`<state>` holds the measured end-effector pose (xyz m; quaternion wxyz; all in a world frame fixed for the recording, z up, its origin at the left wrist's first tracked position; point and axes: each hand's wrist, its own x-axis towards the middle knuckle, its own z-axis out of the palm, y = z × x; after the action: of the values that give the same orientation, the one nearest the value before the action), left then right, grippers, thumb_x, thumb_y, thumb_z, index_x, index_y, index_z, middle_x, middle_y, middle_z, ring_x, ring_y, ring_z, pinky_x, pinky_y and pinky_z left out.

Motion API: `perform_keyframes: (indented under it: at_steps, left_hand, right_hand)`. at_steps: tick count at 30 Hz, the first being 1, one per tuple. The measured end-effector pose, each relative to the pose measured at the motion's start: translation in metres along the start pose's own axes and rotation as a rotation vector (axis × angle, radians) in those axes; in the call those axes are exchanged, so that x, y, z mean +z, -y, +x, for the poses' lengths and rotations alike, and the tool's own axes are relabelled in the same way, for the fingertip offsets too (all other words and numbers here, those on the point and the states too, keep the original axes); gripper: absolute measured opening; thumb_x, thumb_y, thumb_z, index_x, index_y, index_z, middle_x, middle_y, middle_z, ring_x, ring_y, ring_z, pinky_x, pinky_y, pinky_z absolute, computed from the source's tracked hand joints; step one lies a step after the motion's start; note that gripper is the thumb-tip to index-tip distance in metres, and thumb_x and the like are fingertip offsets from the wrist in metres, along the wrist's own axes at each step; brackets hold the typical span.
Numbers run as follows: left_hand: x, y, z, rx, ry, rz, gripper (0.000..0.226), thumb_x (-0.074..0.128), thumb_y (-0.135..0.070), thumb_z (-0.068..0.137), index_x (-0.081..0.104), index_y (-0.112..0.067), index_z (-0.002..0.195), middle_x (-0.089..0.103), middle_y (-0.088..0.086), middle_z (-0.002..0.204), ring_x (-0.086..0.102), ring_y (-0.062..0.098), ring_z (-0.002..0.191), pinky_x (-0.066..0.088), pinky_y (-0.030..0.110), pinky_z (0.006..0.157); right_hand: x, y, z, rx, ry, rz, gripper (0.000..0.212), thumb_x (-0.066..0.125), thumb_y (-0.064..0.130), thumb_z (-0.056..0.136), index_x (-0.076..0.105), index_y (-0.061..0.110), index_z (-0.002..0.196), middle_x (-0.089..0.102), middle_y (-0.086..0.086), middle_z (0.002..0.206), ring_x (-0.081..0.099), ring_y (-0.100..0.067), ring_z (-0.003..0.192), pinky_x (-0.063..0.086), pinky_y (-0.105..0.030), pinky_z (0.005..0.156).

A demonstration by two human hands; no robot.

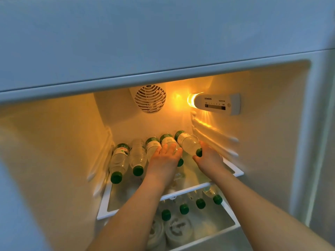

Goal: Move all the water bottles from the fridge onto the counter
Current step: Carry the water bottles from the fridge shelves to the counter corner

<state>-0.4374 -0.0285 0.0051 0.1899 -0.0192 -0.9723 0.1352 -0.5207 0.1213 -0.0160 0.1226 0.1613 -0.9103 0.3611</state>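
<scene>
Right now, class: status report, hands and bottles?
Left hand flat on a bottle. Right hand grips rightmost bottle. Five on top shelf. Nothing blocking.

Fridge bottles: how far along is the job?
Done: nothing visible; no counter in view. In hand: the right hand grips the rightmost bottle near its green cap, and the left hand lies over the bottle beside it. Left: three more bottles lying on the top shelf, plus at least four green caps on the shelf below.

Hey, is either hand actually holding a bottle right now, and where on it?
The right hand grips the rightmost bottle at its cap end. The left hand rests on a neighbouring bottle, its grip unclear.
</scene>
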Motion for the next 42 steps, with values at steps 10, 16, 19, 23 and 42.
perform_keyframes:
  at_steps: [10, 16, 19, 23, 42]
  left_hand:
    - [-0.031, -0.007, -0.002, -0.056, -0.254, -0.338, 0.051, 0.055, -0.039, 0.097, 0.043, -0.015, 0.14, 0.051, 0.006, 0.141, 0.053, 0.028, 0.125, 0.047, 0.038, 0.094]
    - [-0.087, 0.002, 0.009, -0.429, -0.396, -0.926, 0.04, 0.046, -0.045, 0.101, 0.04, -0.017, 0.129, 0.054, 0.0, 0.122, 0.054, 0.02, 0.11, 0.048, 0.038, 0.092]
    - [-0.1, 0.005, 0.014, -0.478, -0.516, -1.134, 0.038, 0.044, -0.041, 0.103, 0.04, -0.016, 0.132, 0.052, -0.005, 0.119, 0.051, 0.015, 0.109, 0.041, 0.032, 0.089]
    - [-0.1, 0.004, 0.022, -0.494, -0.56, -1.206, 0.038, 0.047, -0.038, 0.102, 0.043, -0.015, 0.132, 0.05, -0.007, 0.114, 0.049, 0.011, 0.104, 0.036, 0.028, 0.086]
    - [-0.082, -0.005, 0.039, -0.544, -0.608, -1.205, 0.019, 0.064, -0.033, 0.089, 0.058, -0.023, 0.104, 0.059, -0.016, 0.089, 0.055, -0.002, 0.08, 0.041, 0.02, 0.067]
  right_hand:
    - [-0.036, 0.019, -0.017, -0.139, -0.384, 0.535, 0.017, 0.065, 0.024, 0.09, 0.059, 0.013, 0.101, 0.059, -0.004, 0.095, 0.054, -0.016, 0.084, 0.042, -0.028, 0.076]
    - [-0.068, 0.055, -0.017, -0.235, -0.441, 0.688, 0.041, 0.062, 0.035, 0.092, 0.048, 0.02, 0.128, 0.048, -0.005, 0.135, 0.045, -0.019, 0.123, 0.041, -0.032, 0.096]
    - [-0.083, 0.064, -0.019, -0.227, -0.447, 0.755, 0.033, 0.057, 0.037, 0.095, 0.05, 0.019, 0.121, 0.061, 0.002, 0.112, 0.059, -0.018, 0.102, 0.048, -0.032, 0.085]
    - [-0.092, 0.074, -0.014, -0.208, -0.42, 0.705, 0.021, 0.062, 0.035, 0.092, 0.051, 0.028, 0.108, 0.058, 0.017, 0.091, 0.058, -0.006, 0.084, 0.048, -0.031, 0.082]
    - [-0.092, 0.076, -0.001, -0.06, -0.314, 0.753, 0.01, 0.065, 0.025, 0.086, 0.055, 0.025, 0.083, 0.062, 0.009, 0.08, 0.058, -0.008, 0.076, 0.045, -0.027, 0.068]
